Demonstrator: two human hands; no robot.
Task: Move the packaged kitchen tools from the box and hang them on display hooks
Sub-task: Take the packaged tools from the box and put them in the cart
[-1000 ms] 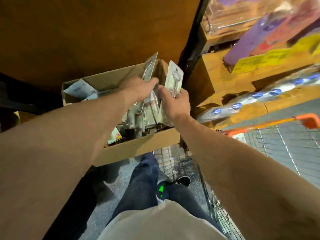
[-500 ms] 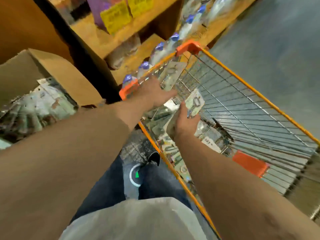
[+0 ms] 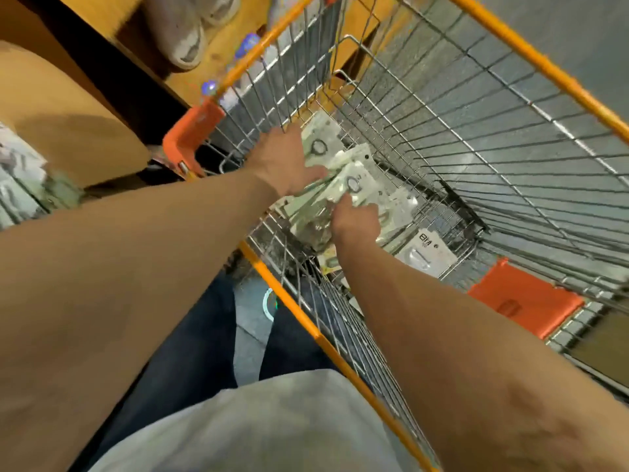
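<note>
Both hands reach into the child seat of an orange wire cart (image 3: 452, 137). My left hand (image 3: 282, 165) holds a packaged kitchen tool (image 3: 318, 141), pale card with a ring-shaped metal piece. My right hand (image 3: 355, 221) grips a bundle of the same packaged tools (image 3: 354, 183) from below. More packages (image 3: 425, 253) lie flat on the seat under them. The cardboard box (image 3: 68, 124) sits at the left edge, with several packaged tools (image 3: 20, 185) still inside. No display hooks are in view.
Wooden shelves (image 3: 224, 28) with bottles and wrapped goods stand behind the cart at the top left. An orange plastic flap (image 3: 524, 298) hangs at the cart's right. Grey floor shows beyond the cart. My legs and shoe are below, beside the cart's near rail.
I have turned from the box to the cart. Both hands carried packaged tools rightward and lowered them into the cart's seat, close together over the packages lying there.
</note>
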